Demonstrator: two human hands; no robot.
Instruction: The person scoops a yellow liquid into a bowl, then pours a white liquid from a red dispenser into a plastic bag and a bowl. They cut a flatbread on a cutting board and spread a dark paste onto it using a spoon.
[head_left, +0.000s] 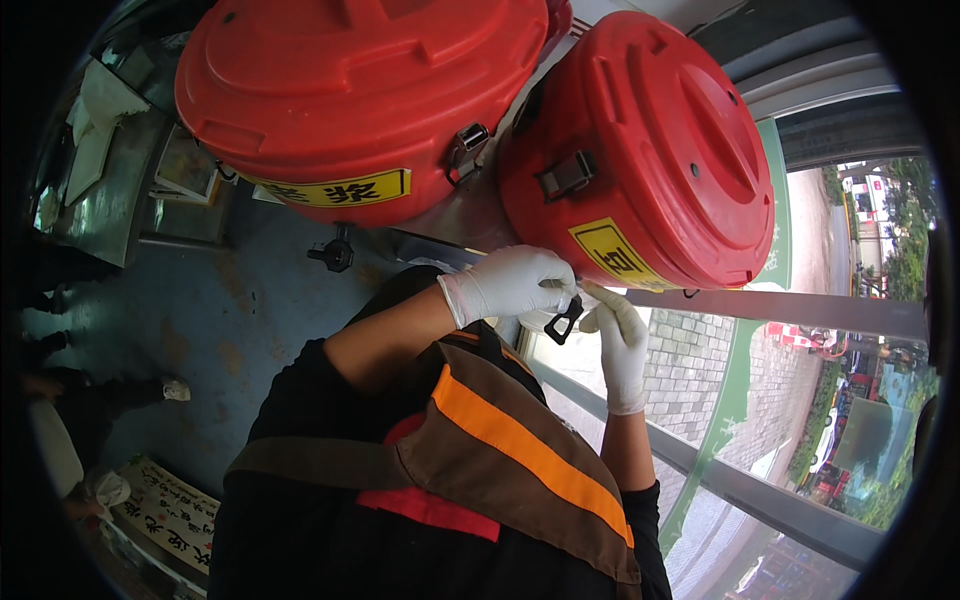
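Observation:
Two red lidded insulated barrels stand before me. The larger barrel is at the left and the smaller barrel at the right. At the lower front of the smaller barrel, my white-gloved left hand pinches at a black tap with a looped handle. Its fingertips partly hide the tap's upper part. My right hand, also gloved, reaches up on the tap's other side. Its index finger points to the barrel's underside by the tap; whether it grips anything is hidden. A white round container shows partly behind the tap.
A black tap juts from the larger barrel. Metal latches hold the lids. Window glass with a metal frame runs close on the right. A steel table stands at the left. Another person's shoe shows at the lower left.

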